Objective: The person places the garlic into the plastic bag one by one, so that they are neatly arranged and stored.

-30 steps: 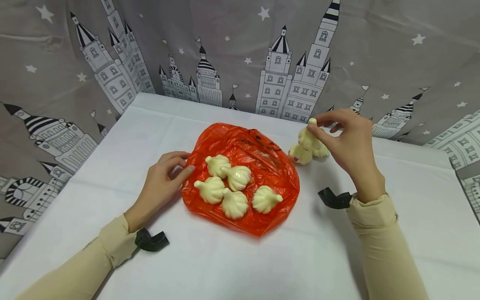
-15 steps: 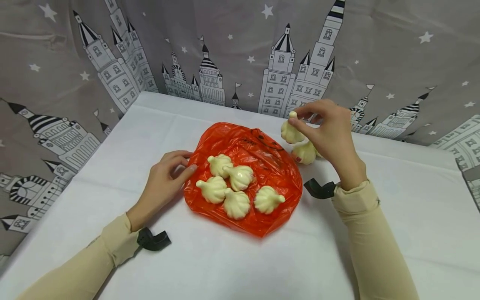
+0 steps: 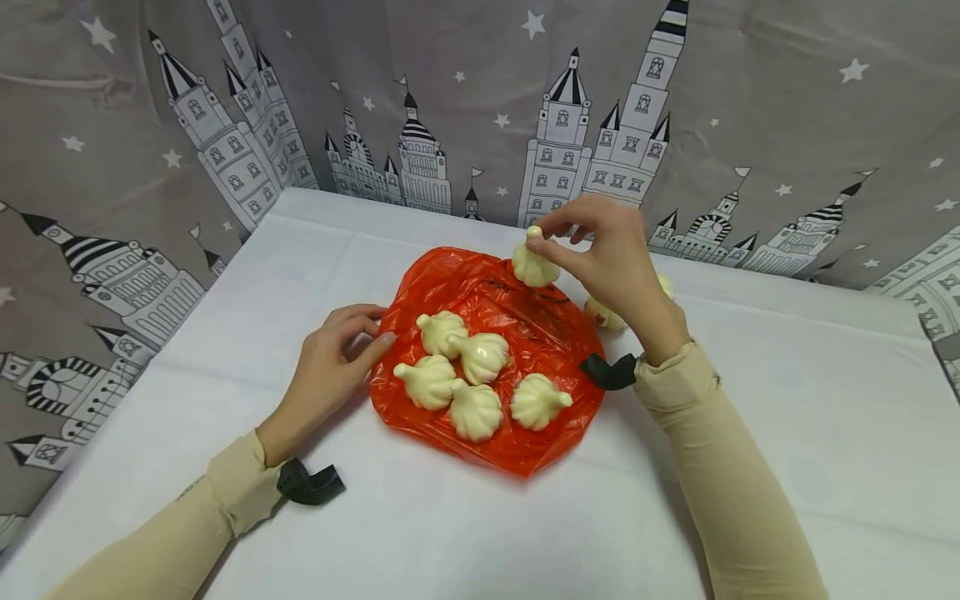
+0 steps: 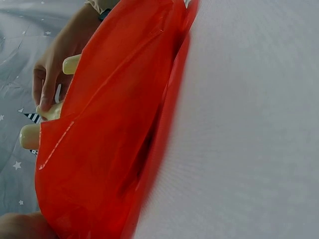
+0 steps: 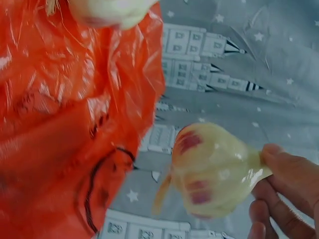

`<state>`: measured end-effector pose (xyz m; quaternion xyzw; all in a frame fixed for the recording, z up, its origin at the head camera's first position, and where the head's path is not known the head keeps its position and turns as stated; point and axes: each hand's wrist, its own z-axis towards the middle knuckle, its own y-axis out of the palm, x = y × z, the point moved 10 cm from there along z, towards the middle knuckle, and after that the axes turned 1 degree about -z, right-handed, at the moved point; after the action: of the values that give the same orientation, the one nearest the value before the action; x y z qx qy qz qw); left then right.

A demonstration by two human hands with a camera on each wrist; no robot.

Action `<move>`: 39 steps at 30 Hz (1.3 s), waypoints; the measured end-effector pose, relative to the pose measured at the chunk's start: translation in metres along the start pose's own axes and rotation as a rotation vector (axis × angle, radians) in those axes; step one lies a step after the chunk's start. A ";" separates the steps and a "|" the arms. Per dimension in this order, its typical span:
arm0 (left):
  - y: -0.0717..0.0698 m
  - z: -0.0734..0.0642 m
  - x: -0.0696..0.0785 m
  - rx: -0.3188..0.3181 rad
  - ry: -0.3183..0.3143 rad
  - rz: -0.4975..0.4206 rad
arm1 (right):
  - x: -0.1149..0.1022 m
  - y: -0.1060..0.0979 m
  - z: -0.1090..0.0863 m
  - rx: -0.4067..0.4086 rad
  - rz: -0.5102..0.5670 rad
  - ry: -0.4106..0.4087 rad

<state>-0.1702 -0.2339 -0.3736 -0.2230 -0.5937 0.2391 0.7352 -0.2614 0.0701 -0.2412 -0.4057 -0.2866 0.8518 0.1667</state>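
A red plastic bag with dark print lies on the table, with several pale garlic bulbs resting on it. At the bag's left edge my left hand holds the red plastic between thumb and curled fingers. My right hand pinches another garlic bulb by its stem, above the bag's far right part. Purple patches and a root tail show on this held bulb in the right wrist view. Behind the right wrist, partly hidden, more garlic lies on the table.
A white cloth covers the table. Grey fabric printed with castles and stars hangs behind and at the left. Black curved mounts sit on both wrists.
My right hand has carried the pinched garlic bulb leftward, from over the bulbs beside the bag to over the bag's far part. My left hand stays at the bag's edge.
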 end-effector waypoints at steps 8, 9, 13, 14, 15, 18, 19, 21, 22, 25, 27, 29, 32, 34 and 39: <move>0.002 -0.001 0.000 -0.002 0.002 -0.007 | 0.000 0.033 0.003 -0.124 0.061 -0.018; 0.003 0.000 0.000 -0.001 0.004 -0.007 | 0.000 0.036 0.003 -0.137 0.069 -0.022; 0.002 0.000 0.000 0.002 0.013 -0.005 | 0.001 0.051 0.003 -0.184 0.087 -0.036; 0.002 0.000 0.001 0.002 0.015 -0.006 | 0.001 0.054 0.002 -0.194 0.089 -0.037; 0.001 0.001 0.001 0.003 0.018 -0.006 | 0.002 0.058 0.002 -0.202 0.089 -0.042; 0.002 0.001 0.001 0.002 0.022 -0.007 | 0.003 0.069 0.001 -0.234 0.089 -0.054; 0.002 0.001 0.002 0.000 0.023 -0.006 | 0.003 0.073 0.001 -0.246 0.089 -0.057; 0.002 0.002 0.002 -0.001 0.023 -0.007 | 0.004 0.080 -0.001 -0.271 0.085 -0.061; 0.002 0.002 0.002 -0.001 0.023 -0.007 | 0.004 0.083 -0.002 -0.282 0.087 -0.063; 0.002 0.002 0.002 -0.001 0.022 -0.007 | 0.006 0.091 -0.004 -0.307 0.096 -0.059; 0.002 0.002 0.002 -0.001 0.022 -0.006 | 0.006 0.094 -0.005 -0.319 0.110 -0.060; 0.002 0.002 0.001 0.000 0.022 -0.003 | 0.006 0.097 -0.006 -0.329 0.121 -0.063; 0.001 0.002 0.000 0.000 0.020 -0.001 | 0.006 0.100 -0.007 -0.339 0.129 -0.066; 0.001 0.001 0.000 0.000 0.018 0.000 | 0.006 0.101 -0.007 -0.347 0.130 -0.063; 0.000 0.001 -0.001 -0.003 0.006 0.008 | 0.007 0.103 -0.007 -0.370 0.133 -0.052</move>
<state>-0.1710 -0.2348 -0.3742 -0.2273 -0.5911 0.2406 0.7356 -0.2651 -0.0039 -0.3131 -0.4255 -0.4149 0.8039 0.0254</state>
